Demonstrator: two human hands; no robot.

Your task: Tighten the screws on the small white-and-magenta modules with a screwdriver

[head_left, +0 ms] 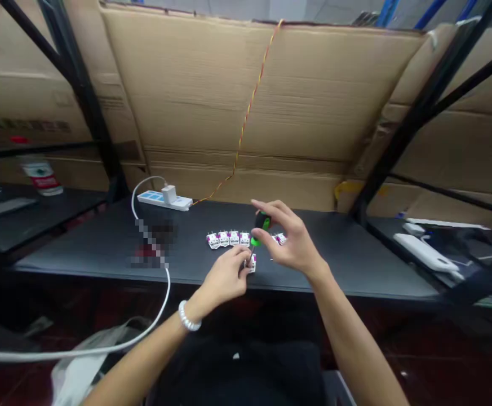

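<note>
Head camera: our right hand [293, 242] is half closed, thumb and fingertips pinching a screwdriver [261, 228] with a green-and-black handle, its thin shaft angling down to a small white terminal module [252, 263] with magenta parts. Our left hand [224, 276], curled, seems to pinch that module just behind the front edge of the dark tabletop [334, 265]; a beaded bracelet [189, 316] circles the left wrist. Four similar modules [229, 239] stand in a row just beside the hands, and another [280, 239] shows behind the right hand. Farther back, against cardboard sheeting [237, 96], lie a white power strip [164, 201] with a plugged-in charger [169, 194] and a white cable [144, 189]. Tabletop stretches well to the right, leaving room to move. A red-and-white label [41, 177] at far left is too small to read.
</note>
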